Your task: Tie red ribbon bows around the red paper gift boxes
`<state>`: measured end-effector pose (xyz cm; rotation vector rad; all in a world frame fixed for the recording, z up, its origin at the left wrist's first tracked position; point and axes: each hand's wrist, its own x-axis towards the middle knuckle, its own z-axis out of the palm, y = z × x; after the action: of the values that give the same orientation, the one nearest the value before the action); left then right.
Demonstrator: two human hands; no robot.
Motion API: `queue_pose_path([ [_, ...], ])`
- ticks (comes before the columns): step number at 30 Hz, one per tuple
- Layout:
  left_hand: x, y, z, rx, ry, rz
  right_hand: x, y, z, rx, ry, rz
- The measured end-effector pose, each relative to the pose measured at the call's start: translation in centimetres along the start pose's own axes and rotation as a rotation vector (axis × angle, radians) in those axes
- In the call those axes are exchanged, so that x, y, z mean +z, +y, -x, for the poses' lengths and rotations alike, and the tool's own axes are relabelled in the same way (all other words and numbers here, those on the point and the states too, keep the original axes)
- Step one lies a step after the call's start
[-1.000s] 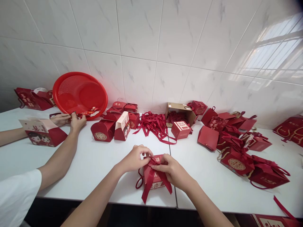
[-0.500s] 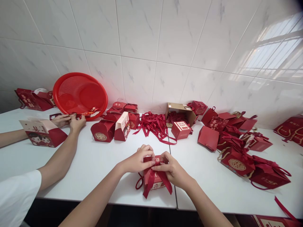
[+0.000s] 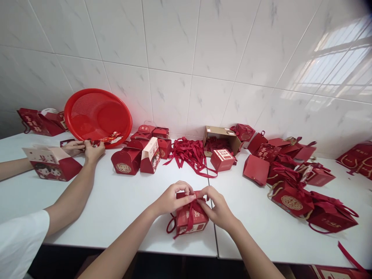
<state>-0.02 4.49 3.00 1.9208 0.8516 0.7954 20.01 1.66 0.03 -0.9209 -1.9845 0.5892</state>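
Note:
A small red gift box (image 3: 183,219) with cream printed panels stands on the white table (image 3: 139,193) before me. Dark red ribbon (image 3: 191,217) runs over its top and hangs down the front. At the top of the box, my left hand (image 3: 177,198) pinches the ribbon between thumb and fingers. Opposite it, my right hand (image 3: 213,207) has its thumb and fingertips closed on the ribbon too. The fingers partly cover where the ribbon crosses. A dark red cord loop (image 3: 171,223) sticks out at the box's left.
A co-worker's hands (image 3: 94,151) are at a tilted red basket (image 3: 69,116) on the left. Behind my box lie a ribbon heap (image 3: 188,153), a cardboard box (image 3: 234,140) and several red boxes (image 3: 126,161). More boxes with bows (image 3: 290,199) stand at right.
The wide ribbon ends spread over the box front have been drawn up and hang narrower now. My right hand has shifted slightly right, uncovering more of the box front.

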Motion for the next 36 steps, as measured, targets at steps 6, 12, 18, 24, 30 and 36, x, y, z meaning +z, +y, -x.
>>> queue_pose_path([
  [6, 2.0, -0.6, 0.3, -0.063, 0.164, -0.004, 0.4, 0.0, -0.1, 0.131, 0.101, -0.091],
  [12, 2.6, -0.9, 0.2, -0.046, 0.203, -0.035, 1.0, 0.6, 0.3, 0.221, 0.207, -0.229],
  [18, 2.8, -1.2, 0.4, -0.066, 0.206, -0.061, 0.7, 1.5, 0.7, 0.307, 0.300, -0.356],
  [24, 1.8, -1.2, 0.7, -0.096, 0.084, 0.038, 0.2, 2.0, 1.0, 0.369, 0.269, -0.396],
  [30, 0.4, -1.3, 0.5, -0.067, -0.026, 0.068, -1.1, 1.3, 1.0, 0.298, 0.145, -0.330],
  [36, -0.1, -1.0, 0.1, -0.094, -0.088, 0.079, -2.0, -0.3, -0.7, 0.152, -0.094, -0.033],
])
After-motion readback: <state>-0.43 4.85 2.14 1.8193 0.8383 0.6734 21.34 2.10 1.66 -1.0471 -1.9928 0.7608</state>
